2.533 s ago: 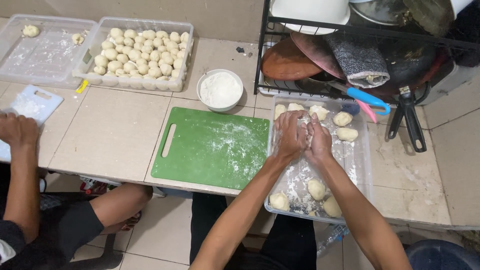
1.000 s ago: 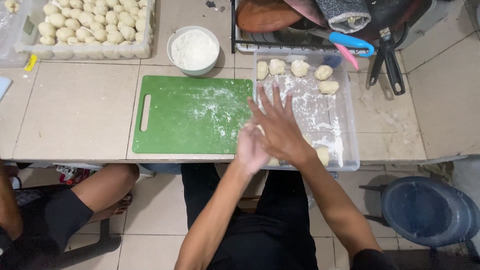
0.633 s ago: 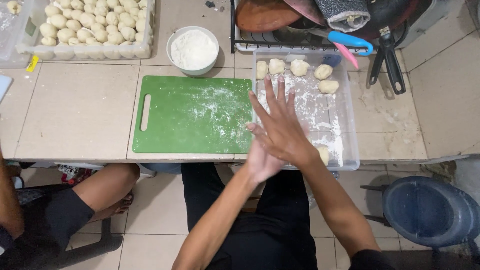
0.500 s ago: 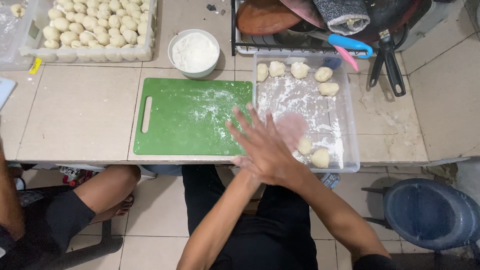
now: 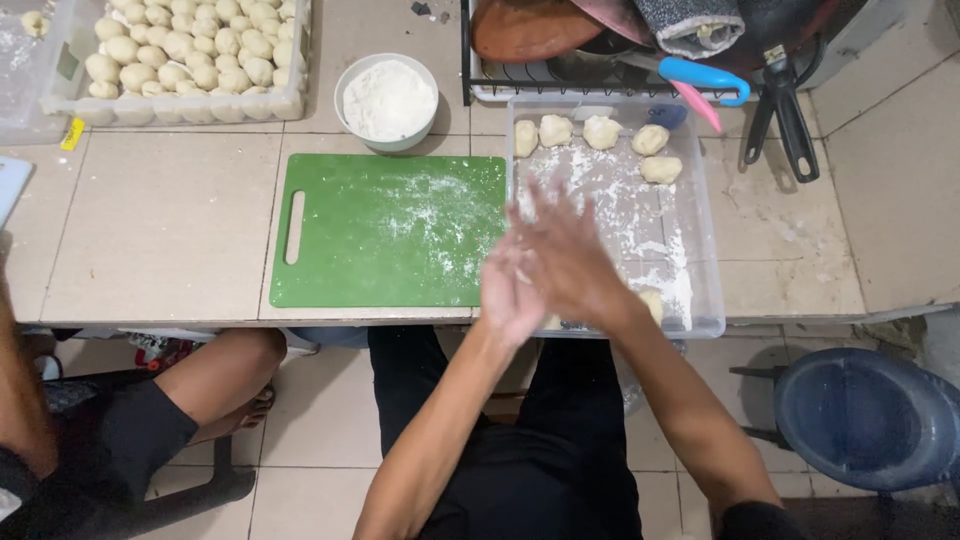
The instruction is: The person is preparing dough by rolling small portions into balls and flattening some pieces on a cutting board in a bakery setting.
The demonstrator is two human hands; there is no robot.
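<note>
From the head camera, the left hand point(image 5: 510, 290) and the right hand point(image 5: 570, 262) are pressed palm against palm over the near left corner of the clear plastic tray point(image 5: 700, 215), fingers spread and blurred. Whether a piece of dough sits between the palms cannot be told, since the hands hide it. Both hands are flat and open rather than clenched. The tray's floor is dusted with flour; five dough balls point(image 5: 600, 131) lie along its far edge, and one more dough piece point(image 5: 652, 303) shows just right of the right wrist, near the tray's near wall. Left of the tray, touching it, lies the green cutting board point(image 5: 385, 232), floured in the middle, with a white bowl of flour point(image 5: 387, 100) beyond it. To roll well here, I judge, the palms should stay flat, lightly pressed and circling evenly over the tray, so loose flour falls inside.
</note>
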